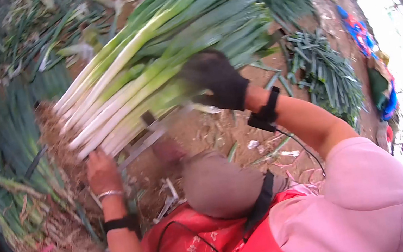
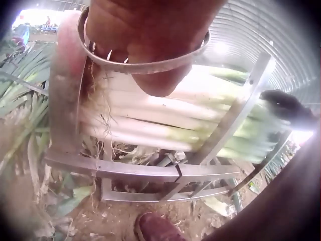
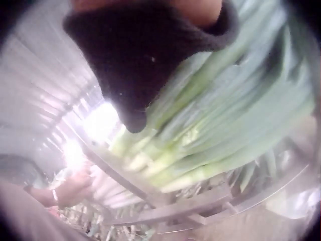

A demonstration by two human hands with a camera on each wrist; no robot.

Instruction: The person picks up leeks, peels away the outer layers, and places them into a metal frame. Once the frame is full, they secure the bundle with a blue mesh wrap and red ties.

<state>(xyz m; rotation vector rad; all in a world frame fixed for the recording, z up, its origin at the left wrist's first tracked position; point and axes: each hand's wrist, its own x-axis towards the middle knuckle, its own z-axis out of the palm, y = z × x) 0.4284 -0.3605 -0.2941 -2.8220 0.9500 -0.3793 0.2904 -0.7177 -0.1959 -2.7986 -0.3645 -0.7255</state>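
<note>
A bundle of leeks [image 1: 151,76] lies lengthwise in a metal frame [image 1: 143,140] standing on the earth floor. The white root ends overhang the frame's left end and the green leaves fan out well past its right end. The frame's angled bars cradle the stalks from beneath, which appears to be why the bundle holds together without a tie. The left grip [image 1: 102,173], bare and with a bangle [image 1: 109,194] at the wrist, sits against the rooty butt ends, probably to bring them level. Its fingers are hidden in every view, so whether it is open or closed cannot be told. The right grip [image 1: 218,81], in a black glove, is cupped over the bundle where white turns to green. Its fingers bend round the nearer stalks and clasp them, seemingly to pin the load into the cradle, though motion blur softens the detail. Loose cut leeks [image 1: 325,74] lie on the floor beyond the frame's right end.
</note>
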